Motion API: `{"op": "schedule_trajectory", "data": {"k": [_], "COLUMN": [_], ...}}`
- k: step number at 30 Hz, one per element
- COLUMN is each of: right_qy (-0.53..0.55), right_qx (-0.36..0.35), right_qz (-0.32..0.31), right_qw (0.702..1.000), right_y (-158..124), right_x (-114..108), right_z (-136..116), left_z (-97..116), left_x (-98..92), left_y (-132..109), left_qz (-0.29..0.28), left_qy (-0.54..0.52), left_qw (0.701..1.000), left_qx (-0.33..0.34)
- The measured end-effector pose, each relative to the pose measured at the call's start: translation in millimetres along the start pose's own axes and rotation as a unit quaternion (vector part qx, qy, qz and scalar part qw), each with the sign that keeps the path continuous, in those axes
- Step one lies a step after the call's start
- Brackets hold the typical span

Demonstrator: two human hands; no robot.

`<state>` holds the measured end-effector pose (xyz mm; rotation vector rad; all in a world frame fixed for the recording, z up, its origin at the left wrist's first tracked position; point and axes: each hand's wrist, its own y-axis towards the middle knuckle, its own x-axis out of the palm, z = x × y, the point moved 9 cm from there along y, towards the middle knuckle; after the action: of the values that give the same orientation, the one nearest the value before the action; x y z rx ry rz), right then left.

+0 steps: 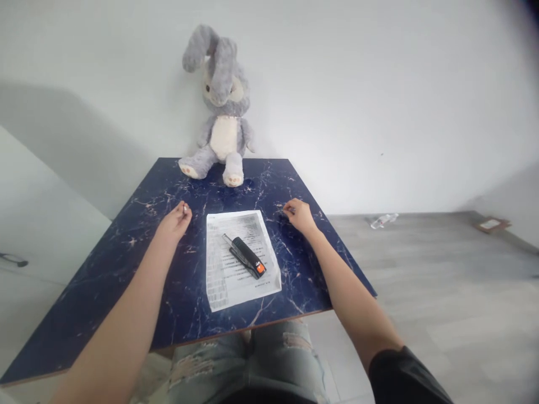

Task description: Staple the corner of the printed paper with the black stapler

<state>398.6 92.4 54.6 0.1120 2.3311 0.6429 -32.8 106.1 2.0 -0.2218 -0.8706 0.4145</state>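
Observation:
My left hand [174, 220] rests above the table left of the paper, fingers curled together. A tiny pale spot shows at its fingertips; whether it is a held thing or a nail I cannot tell. To the right of the paper, my right hand [300, 215] is pinched at the fingertips, where something small and thin seems to show, too small to name. Between the hands lies a printed sheet of paper [244, 294], its lower right corner slightly creased. On the sheet sits a black stapler [248, 257] with an orange patch at its near end and a thin metal part sticking out at its far end.
A grey plush rabbit [225, 134] sits at the back of the dark blue marbled table [185, 306], against the white wall. On the floor to the right lie a clear plastic item [383, 220] and a brownish flat object [492, 224]. My legs are under the near edge.

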Motion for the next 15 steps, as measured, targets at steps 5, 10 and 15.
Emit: {"op": "schedule_trajectory", "data": {"k": [5, 10, 15], "right_qy": [0.03, -0.011, 0.01], "right_qx": [0.008, 0.023, -0.008], "right_qz": [-0.074, -0.036, -0.007], "right_qw": [0.997, 0.999, 1.0], "right_y": [-10, -13, -21], "right_x": [12, 0, 3], "right_z": [22, 17, -16], "left_z": [-16, -23, -23], "left_x": [4.3, 14.5, 15.4], "left_y": [-1, -10, -9], "left_qz": [-0.031, -0.07, -0.102], "left_qy": [-0.028, 0.013, 0.033], "left_qw": [0.999, 0.997, 0.992], "left_qx": [-0.004, 0.018, 0.062]}}
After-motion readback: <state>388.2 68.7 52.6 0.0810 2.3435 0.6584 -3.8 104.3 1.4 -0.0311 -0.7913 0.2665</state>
